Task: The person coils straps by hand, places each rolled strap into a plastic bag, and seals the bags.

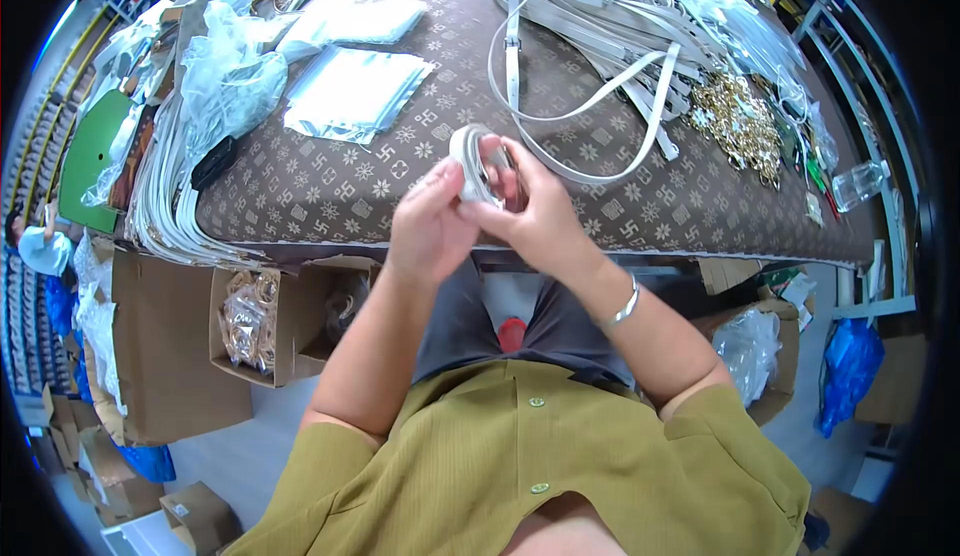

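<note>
Coiled strap: a pale, narrow strap wound into a ring (468, 163), held up over the near edge of the tabletop (330, 191), around the middle of that edge.
Left hand: the left hand (432, 218) presses the coil's near-left side between thumb and fingers.
Right hand: the right hand (538, 214) grips the other side, fingers curled behind and thumb across the bottom; a silver bangle (627, 301) circles the wrist.
Hands' state: close together, both clamped on the same coil.
Beyond the coil: a loose strap loop (655, 106) lies toward the right, joined visually to a heap of pale straps (600, 11) at the far edge.
Right side: a pile of gold-coloured metal pieces (735, 126), with a clear bottle (860, 186) on its side by the near right corner.
Left side: a stack of clear flat bags (355, 91), a crumpled plastic bag (230, 76) and a bundle of pale straps (165, 196) draped near the left corner.
Under the near edge: an open cardboard box (250, 321) holding wrapped pieces.
Far left: another person (45, 246), well apart from the hands.
</note>
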The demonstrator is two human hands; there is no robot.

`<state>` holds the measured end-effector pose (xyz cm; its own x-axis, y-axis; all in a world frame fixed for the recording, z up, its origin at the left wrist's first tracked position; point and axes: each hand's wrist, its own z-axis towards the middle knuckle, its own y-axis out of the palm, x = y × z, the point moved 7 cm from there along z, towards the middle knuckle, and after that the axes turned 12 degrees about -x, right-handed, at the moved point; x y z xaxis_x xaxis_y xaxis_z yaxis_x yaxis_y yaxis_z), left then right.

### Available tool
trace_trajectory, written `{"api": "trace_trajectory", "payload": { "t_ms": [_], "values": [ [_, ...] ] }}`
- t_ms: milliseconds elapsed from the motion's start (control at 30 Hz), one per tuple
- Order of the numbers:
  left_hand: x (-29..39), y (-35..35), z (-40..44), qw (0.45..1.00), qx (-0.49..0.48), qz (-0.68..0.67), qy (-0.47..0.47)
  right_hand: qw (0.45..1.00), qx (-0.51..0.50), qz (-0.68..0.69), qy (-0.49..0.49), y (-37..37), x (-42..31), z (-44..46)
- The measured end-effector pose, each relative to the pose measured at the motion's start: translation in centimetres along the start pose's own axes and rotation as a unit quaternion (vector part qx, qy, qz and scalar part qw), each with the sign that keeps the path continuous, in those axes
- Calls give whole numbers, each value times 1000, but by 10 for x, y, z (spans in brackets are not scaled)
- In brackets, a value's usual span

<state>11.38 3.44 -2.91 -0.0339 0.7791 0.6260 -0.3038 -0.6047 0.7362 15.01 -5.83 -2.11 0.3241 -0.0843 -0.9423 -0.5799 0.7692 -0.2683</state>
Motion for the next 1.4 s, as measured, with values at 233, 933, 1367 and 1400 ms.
{"api": "trace_trajectory", "payload": {
  "t_ms": [233, 933, 1367, 1400],
  "values": [
    [55, -13, 12, 603, -58, 795, -23, 895, -137, -425, 14, 4, 4, 50],
    [125, -86, 58, 362, 166, 917, 3, 868, -89, -486, -57, -2, 3, 42],
    [75, -15, 35, 500, 25, 863, 65, 920, -55, -356, -155, -20, -27, -1],
    [65, -13, 29, 535, 8, 844, 35, 921, -58, -358, -141, -21, -31, -9]
  ]
}}
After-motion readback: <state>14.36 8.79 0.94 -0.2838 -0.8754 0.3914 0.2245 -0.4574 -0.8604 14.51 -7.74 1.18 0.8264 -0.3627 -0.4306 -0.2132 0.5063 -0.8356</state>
